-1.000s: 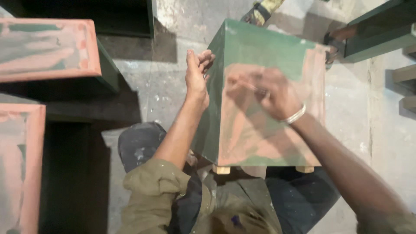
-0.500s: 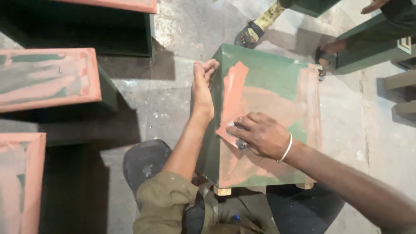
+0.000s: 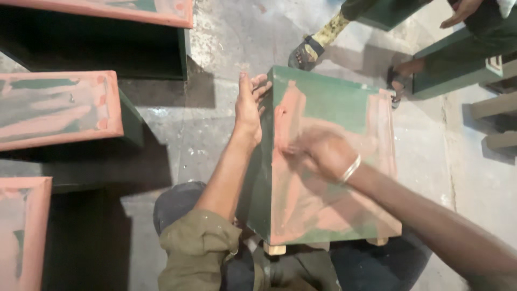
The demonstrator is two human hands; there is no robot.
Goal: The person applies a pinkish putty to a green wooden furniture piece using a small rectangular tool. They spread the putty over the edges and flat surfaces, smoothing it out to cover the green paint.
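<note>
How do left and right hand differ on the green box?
Left hand lies flat and sharp against the green box's side edge; right hand is motion-blurred on its pink-smeared top. Right wrist carries a silver bangle; left is bare. Both touch the box.

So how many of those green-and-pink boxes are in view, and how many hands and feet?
Green boxes with pink-smeared faces: 4 (worked box, left box, top-left box, bottom-left box)
Plain green boxes, top right: 2, cut off by the frame
Wearer's hands: 2 (left hand, right hand)
Other people's feet: 2
Total: 10
</note>
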